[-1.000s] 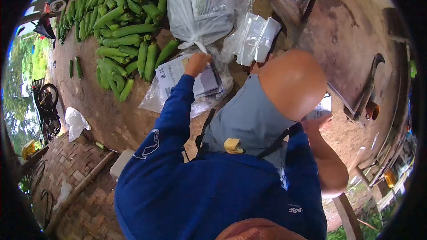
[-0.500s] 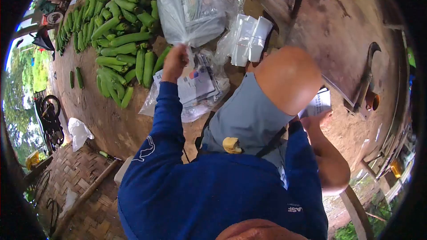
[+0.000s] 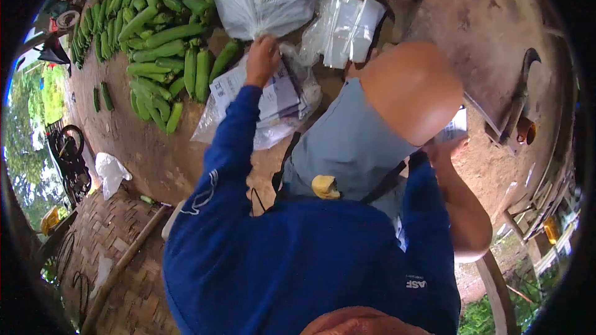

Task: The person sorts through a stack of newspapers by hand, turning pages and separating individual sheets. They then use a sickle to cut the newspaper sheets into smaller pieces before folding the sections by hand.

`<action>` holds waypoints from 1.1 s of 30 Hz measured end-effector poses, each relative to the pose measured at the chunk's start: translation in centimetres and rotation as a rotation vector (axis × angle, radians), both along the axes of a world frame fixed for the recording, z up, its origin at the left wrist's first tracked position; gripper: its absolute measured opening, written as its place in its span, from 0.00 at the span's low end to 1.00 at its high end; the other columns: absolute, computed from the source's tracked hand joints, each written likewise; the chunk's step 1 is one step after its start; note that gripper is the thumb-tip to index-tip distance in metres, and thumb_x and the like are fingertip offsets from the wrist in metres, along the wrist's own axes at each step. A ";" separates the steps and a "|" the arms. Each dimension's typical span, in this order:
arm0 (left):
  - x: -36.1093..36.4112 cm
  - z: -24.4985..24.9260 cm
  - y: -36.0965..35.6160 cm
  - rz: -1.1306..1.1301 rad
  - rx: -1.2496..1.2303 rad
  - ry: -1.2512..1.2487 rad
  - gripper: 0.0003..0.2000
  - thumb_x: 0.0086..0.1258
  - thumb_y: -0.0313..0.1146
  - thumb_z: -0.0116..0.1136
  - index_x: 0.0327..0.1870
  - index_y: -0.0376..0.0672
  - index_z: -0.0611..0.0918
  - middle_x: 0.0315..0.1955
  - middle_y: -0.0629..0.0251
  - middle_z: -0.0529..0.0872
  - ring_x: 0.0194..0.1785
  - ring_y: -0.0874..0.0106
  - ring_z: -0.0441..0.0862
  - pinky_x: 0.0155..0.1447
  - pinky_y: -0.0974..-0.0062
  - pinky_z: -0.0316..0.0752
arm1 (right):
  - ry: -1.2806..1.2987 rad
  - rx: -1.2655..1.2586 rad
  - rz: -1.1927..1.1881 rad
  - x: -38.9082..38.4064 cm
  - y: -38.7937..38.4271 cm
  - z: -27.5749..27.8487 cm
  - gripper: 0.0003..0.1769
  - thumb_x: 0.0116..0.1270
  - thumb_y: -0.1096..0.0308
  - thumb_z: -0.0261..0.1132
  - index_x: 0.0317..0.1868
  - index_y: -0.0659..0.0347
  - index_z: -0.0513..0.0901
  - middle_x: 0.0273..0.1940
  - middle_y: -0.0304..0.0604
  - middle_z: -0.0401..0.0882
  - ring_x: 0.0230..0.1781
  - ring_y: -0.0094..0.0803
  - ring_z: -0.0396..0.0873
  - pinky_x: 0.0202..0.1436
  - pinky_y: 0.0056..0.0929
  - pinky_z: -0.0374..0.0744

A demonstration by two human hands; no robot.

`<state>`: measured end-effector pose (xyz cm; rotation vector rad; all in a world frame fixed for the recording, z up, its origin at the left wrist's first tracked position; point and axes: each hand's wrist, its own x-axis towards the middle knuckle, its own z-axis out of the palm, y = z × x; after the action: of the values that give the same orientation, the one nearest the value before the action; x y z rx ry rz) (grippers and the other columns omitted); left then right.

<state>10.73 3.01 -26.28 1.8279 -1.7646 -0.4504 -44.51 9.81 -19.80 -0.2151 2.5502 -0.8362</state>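
Note:
My left hand (image 3: 263, 61) is closed round the gathered end of a translucent white plastic bag (image 3: 264, 6), which looks full of packed things. Just below it, printed papers (image 3: 279, 97) lie inside a clear plastic bag (image 3: 264, 139). A stack of clear plastic packets (image 3: 352, 28) is to the right of the white bag. My right sleeve (image 3: 422, 174) runs down beside my bent knee; the right hand is mostly hidden and its fingers cannot be made out. Past the knee, part of a printed sheet (image 3: 458, 122) shows.
A big pile of long green vegetables (image 3: 167, 43) lies on the ground to the left. On the right are a curved blade (image 3: 528, 68) and a rusty cup (image 3: 526, 130). A crumpled white bag (image 3: 112, 174) and a woven mat (image 3: 124, 242) are at lower left.
My left hand has closed in on the white bag's gathered neck, leaving less of it showing. The whole view has shifted slightly; the right arm stays by the knee.

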 end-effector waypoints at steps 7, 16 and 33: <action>4.8 0.2 -4.4 -0.334 0.126 -0.781 0.08 0.67 0.32 0.56 0.45 0.48 0.82 0.44 0.62 0.82 0.50 0.58 0.82 0.49 0.58 0.76 | 0.002 0.071 0.176 0.1 0.2 -1.3 0.29 0.70 0.50 0.53 0.63 0.62 0.72 0.59 0.56 0.75 0.63 0.50 0.74 0.68 0.46 0.71; 3.4 -0.7 -6.0 -0.422 0.204 -0.975 0.06 0.65 0.34 0.58 0.40 0.52 0.84 0.41 0.66 0.82 0.49 0.64 0.81 0.51 0.59 0.72 | -0.188 0.311 1.206 -1.1 -4.1 1.3 0.20 0.70 0.58 0.57 0.54 0.62 0.79 0.51 0.57 0.83 0.55 0.53 0.80 0.59 0.45 0.77; -12.4 2.8 -2.0 -0.319 0.110 -0.128 0.20 0.62 0.26 0.59 0.57 0.45 0.78 0.48 0.53 0.83 0.53 0.52 0.80 0.56 0.56 0.75 | 0.225 0.425 1.426 -15.9 -5.1 14.3 0.22 0.71 0.62 0.62 0.61 0.68 0.78 0.51 0.60 0.85 0.53 0.53 0.84 0.56 0.42 0.79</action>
<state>-1.65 1.06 -23.44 1.6829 -2.1708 -0.5738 -60.43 4.71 -5.52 -1.7247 1.8905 0.2934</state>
